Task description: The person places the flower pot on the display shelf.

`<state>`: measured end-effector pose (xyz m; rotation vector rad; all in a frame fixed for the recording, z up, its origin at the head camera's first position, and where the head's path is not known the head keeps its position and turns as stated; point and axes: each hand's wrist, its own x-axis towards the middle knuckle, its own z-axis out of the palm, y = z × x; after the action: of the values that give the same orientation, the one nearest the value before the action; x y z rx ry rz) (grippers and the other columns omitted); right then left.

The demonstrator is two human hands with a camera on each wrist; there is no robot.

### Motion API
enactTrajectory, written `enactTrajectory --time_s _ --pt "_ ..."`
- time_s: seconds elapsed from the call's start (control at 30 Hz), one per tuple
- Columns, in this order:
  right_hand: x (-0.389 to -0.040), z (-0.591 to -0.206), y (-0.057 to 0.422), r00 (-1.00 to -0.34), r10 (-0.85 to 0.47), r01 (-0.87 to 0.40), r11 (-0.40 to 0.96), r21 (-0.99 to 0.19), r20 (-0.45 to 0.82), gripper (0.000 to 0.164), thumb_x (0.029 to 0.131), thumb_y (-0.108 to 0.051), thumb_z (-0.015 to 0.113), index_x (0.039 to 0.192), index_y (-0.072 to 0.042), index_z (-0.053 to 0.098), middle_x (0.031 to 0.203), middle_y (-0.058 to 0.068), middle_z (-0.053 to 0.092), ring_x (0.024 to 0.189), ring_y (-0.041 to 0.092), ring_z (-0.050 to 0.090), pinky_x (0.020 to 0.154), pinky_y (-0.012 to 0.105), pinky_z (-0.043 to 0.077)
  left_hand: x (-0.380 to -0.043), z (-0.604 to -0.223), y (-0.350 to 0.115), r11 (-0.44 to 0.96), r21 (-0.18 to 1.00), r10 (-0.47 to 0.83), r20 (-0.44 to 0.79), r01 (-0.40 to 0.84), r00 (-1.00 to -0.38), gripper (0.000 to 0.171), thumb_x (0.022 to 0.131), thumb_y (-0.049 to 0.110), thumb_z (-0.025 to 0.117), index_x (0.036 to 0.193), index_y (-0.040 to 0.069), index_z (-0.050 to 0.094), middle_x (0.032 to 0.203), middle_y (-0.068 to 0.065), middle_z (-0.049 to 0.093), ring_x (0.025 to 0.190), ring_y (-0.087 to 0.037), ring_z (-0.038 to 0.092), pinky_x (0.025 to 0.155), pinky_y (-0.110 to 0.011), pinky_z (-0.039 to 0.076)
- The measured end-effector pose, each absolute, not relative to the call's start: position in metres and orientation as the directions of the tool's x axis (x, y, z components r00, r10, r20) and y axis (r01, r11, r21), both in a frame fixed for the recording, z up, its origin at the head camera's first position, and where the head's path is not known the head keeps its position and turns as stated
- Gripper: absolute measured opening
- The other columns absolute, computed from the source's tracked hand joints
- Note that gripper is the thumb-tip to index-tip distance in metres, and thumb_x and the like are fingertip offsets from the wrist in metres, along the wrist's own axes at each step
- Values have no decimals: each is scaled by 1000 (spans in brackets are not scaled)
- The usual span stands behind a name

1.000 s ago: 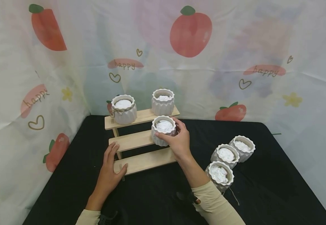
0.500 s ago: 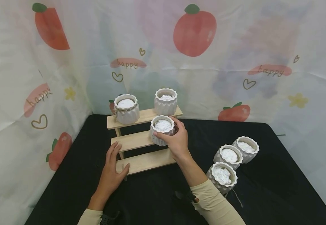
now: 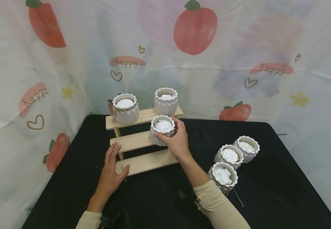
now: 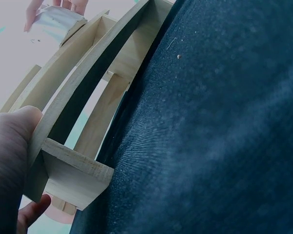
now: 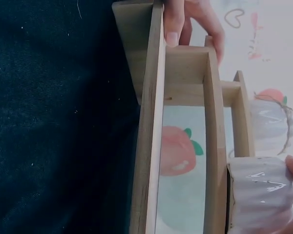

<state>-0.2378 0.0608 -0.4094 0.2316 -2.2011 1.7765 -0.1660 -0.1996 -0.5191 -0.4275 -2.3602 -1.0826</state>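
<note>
Wht fill [image 3: 164, 125] of pot [image 3: 158, 141] in R grip [image 3: 178, 140]: head cam only

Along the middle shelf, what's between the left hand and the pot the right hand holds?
Nothing stands there: the head view shows only bare wood of the middle shelf between the left hand and the pot.

From above, the head camera faces down and forward, the wooden stand [image 3: 146, 162] mid-frame; the wrist cameras share it, closer and tipped sideways: left wrist, frame left; right wrist, centre.
</note>
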Motion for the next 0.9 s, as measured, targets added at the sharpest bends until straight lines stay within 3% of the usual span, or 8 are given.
enactTrajectory --time_s 0.63,0.9 --pt "-238 -412 57 -940 83 -305 224 -926 330 87 73 -19 96 146 -7 51 136 8 51 125 22 51 105 41 41 -165 -519 -200 638 615 73 550 463 -832 92 84 5 84 161 13 33 168 -9 18 148 -34 29 101 -56 40" --pt "-239 -413 58 -925 83 -339 266 -902 371 88 73 -22 97 146 -6 51 135 9 52 125 24 51 105 44 40 -167 -520 -201 665 594 74 552 454 -831 94 85 7 84 162 15 31 169 -7 18 149 -31 29 104 -48 38"
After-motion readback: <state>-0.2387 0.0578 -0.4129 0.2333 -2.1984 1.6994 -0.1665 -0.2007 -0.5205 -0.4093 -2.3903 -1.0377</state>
